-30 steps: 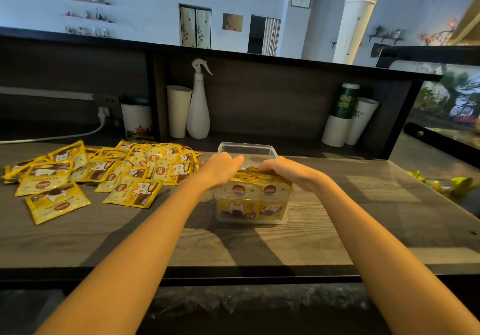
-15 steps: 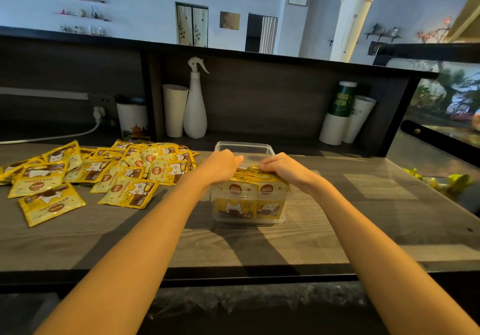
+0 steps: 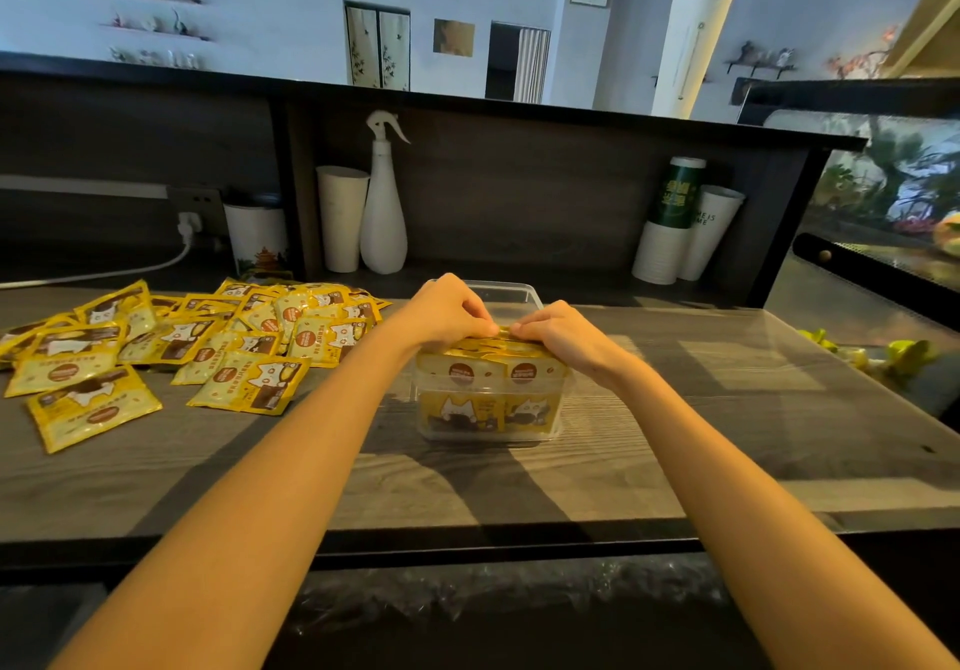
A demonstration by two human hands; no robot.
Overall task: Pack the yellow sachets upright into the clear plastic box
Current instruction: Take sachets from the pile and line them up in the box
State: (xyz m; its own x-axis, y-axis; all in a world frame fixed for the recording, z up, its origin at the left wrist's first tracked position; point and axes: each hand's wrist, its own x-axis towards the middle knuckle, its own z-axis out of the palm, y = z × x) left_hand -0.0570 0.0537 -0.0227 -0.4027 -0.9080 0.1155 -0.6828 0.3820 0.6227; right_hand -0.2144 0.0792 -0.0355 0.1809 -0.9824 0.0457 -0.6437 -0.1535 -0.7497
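Note:
A clear plastic box (image 3: 530, 299) stands mid-counter, its front half filled with yellow sachets (image 3: 488, 394) standing upright, cat print facing me. My left hand (image 3: 447, 308) and my right hand (image 3: 563, 329) rest on the sachets' top edges, fingertips meeting at the middle and pinching the tops. The back part of the box shows no sachets. A loose heap of yellow sachets (image 3: 244, 342) lies flat on the counter to the left.
At the back stand a white spray bottle (image 3: 383, 212), a tall paper cup (image 3: 340, 217), a printed cup (image 3: 257, 238) and stacked cups (image 3: 675, 233). A glass case (image 3: 883, 233) closes off the right. The wooden counter's front edge (image 3: 467, 534) lies near me.
Both hands have drawn closer together over the sachet tops until the fingertips meet. The box and the loose heap have not moved.

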